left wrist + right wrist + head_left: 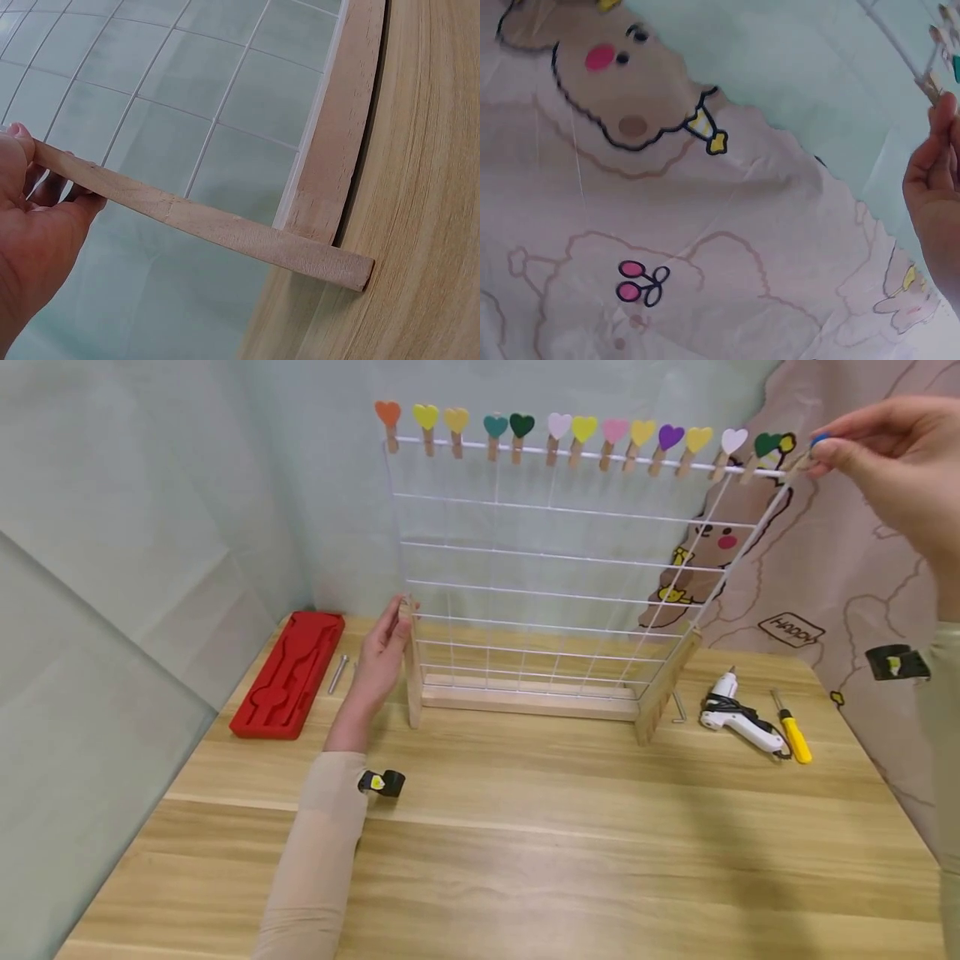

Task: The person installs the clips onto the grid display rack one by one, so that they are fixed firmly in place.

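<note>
A white wire grid point(491, 552) stands upright in a wooden base point(525, 703) with a post at each side. Along its top wire sits a row of small wooden clothespins with coloured hearts, among them an orange-heart clothespin point(387, 415) at the left end. At the top right corner, my right hand point(896, 464) pinches a clothespin point(802, 462) with a blue heart, mostly covered by the fingertips; its wooden end overlaps the corner. My left hand point(381, 658) grips the upper end of the left wooden post point(217, 229), thumb and fingers on either side.
On the left lie a red plastic case point(288, 677) and a bolt point(338, 674). Right of the stand are a hex key point(680, 708), a white glue gun point(738, 718) with its cord wrapped round, and a yellow screwdriver point(795, 735). A patterned cloth point(705, 210) hangs behind.
</note>
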Demonstrator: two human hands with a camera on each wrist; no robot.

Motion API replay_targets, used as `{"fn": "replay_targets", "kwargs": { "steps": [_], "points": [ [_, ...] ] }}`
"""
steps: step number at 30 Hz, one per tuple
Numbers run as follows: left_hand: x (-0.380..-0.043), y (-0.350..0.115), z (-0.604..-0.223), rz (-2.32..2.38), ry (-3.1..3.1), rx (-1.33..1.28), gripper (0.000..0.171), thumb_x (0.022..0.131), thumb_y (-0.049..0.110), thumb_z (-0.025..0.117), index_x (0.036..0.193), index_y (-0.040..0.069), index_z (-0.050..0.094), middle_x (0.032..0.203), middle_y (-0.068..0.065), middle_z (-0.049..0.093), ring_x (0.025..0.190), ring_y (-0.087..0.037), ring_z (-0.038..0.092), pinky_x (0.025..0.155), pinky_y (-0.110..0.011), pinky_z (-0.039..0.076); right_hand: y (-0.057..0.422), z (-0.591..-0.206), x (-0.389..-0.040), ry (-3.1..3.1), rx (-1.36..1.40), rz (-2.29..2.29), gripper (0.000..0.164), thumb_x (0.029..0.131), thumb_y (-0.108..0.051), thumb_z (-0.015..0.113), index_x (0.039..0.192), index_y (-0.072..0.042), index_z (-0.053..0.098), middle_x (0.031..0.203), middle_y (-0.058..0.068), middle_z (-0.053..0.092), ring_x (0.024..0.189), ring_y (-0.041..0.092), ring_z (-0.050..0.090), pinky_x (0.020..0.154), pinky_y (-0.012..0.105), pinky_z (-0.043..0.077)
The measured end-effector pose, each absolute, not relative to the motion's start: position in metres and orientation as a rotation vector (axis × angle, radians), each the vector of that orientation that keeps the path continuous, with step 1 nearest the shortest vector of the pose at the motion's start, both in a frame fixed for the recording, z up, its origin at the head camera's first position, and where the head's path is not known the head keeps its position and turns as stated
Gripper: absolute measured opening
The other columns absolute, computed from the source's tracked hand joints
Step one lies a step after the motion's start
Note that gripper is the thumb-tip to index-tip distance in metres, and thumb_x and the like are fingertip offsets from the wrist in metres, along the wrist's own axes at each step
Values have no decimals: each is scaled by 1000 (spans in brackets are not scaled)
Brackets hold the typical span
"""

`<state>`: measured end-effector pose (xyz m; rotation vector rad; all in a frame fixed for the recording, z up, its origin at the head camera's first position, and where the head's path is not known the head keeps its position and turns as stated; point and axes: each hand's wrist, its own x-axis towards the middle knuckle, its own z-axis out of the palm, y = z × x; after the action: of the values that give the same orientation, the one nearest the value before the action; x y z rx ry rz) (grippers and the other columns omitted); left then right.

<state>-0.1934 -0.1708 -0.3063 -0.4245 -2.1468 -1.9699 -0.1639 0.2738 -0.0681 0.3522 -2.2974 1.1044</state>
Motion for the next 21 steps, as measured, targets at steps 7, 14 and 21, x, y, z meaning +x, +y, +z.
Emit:
{"fn": "replay_targets", "kwargs": {
  "steps": [7, 14, 21],
  "points": [
    [-194, -172, -306, -1964, -2151, -413, 49, 92, 28, 37, 138, 17, 24, 134, -7, 39, 123, -13, 34, 103, -30, 26, 263, -66, -164, -2476, 191, 812, 22, 83, -23, 54, 101, -15, 63, 68, -24, 52, 58, -5, 45, 43, 8, 28],
    [-193, -169, -307, -1974, -2132, -411, 48, 92, 25, 38, 138, 16, 24, 134, -8, 38, 124, -12, 32, 103, -27, 25, 269, -62, -169, -2603, 189, 806, 31, 86, -22, 49, 114, -9, 56, 72, -25, 50, 62, -10, 48, 59, 0, 35],
    [-191, -172, -305, -1981, -2162, -411, 50, 92, 26, 39, 138, 18, 23, 136, -5, 35, 125, -11, 29, 102, -30, 26, 268, -61, -170, -2605, 201, 819, 35, 87, -23, 49, 118, -7, 54, 71, -25, 51, 62, -10, 47, 53, 1, 33]
  ]
}}
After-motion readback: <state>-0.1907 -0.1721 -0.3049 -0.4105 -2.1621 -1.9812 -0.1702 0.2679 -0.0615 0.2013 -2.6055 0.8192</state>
